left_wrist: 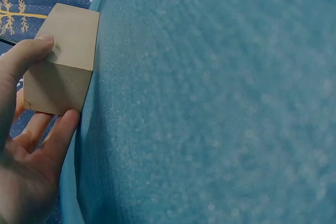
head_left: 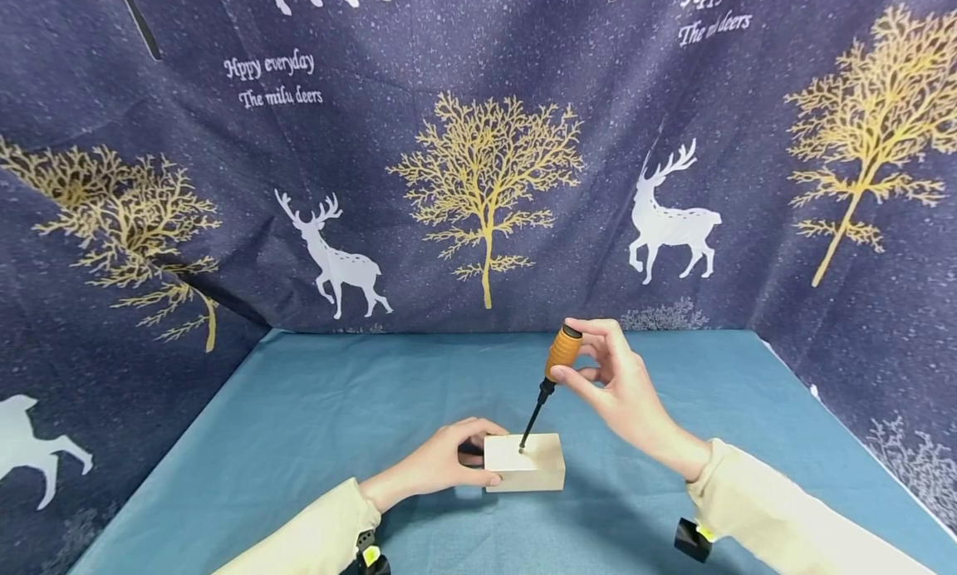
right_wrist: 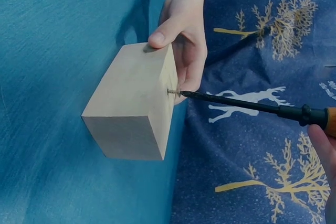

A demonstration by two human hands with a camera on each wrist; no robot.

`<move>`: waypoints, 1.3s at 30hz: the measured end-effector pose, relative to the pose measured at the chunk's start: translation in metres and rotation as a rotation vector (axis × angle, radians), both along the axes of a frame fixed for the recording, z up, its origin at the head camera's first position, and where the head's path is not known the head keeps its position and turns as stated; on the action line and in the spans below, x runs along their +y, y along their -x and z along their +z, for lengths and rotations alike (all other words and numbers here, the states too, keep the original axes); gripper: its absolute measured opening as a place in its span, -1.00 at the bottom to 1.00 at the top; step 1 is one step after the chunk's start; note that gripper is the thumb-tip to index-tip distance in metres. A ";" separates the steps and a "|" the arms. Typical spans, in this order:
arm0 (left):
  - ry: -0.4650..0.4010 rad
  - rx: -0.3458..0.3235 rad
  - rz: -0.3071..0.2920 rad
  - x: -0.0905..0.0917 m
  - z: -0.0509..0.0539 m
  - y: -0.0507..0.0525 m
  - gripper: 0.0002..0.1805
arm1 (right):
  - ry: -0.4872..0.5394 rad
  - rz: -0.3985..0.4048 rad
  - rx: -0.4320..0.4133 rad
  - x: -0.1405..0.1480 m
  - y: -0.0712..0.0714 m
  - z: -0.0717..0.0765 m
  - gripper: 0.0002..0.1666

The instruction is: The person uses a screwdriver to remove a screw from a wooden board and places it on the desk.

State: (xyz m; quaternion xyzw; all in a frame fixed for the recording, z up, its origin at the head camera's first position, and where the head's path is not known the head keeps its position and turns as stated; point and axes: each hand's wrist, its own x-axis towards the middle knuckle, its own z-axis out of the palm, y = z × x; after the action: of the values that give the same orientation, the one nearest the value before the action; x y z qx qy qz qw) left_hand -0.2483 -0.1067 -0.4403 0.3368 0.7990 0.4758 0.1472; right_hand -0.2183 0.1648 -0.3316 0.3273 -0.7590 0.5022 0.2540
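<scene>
You are seeing a bright head view and dimmer wrist views. Below your right hand point(head_left: 624, 390), a soft shadow is darkening the desk point(head_left: 336, 400); beside your left hand point(head_left: 441, 460), the left wrist view is blurring its surface.

In the right wrist view, the frame's edge cuts off the screwdriver's orange handle point(right_wrist: 331, 121) and most of the right hand point(right_wrist: 327, 158), the block point(right_wrist: 126, 85) hides part of the left hand point(right_wrist: 185, 35), and the screw point(head_left: 521, 450) looks too small to read from the head.
</scene>
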 end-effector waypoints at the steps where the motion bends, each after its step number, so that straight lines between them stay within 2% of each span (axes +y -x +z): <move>1: -0.001 -0.001 0.000 0.000 0.000 0.000 -0.46 | 0.000 0.001 -0.004 0.000 0.001 0.000 -0.29; 10: -0.005 -0.023 0.007 0.000 0.004 -0.002 -0.47 | -0.054 0.119 -0.101 0.004 0.005 0.003 -0.35; 16: -0.008 -0.035 -0.003 0.000 0.004 -0.001 -0.48 | -0.023 0.244 -0.195 0.005 0.006 0.010 -0.47; 21: -0.015 -0.036 -0.012 -0.001 0.003 0.000 -0.47 | -0.039 0.323 -0.241 0.004 0.006 0.016 -0.36; 24: -0.002 -0.025 -0.023 -0.002 0.002 -0.002 -0.46 | -0.068 0.317 -0.235 0.004 0.006 0.018 -0.34; 27: 0.009 -0.014 -0.030 -0.003 0.003 -0.004 -0.46 | -0.066 0.296 -0.229 0.003 0.005 0.018 -0.43; 35: -0.011 -0.023 -0.026 -0.004 0.007 -0.009 -0.46 | 0.091 0.198 -0.271 -0.006 0.007 0.017 -0.60; 39: -0.018 -0.031 -0.033 -0.004 0.007 -0.009 -0.47 | 0.106 0.190 -0.294 -0.008 0.007 0.021 -0.63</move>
State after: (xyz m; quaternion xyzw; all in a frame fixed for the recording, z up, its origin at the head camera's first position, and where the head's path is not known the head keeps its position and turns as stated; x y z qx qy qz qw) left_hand -0.2397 -0.1109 -0.4335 0.3437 0.7867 0.4857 0.1644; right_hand -0.2251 0.1563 -0.3106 0.3067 -0.7263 0.6055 0.1086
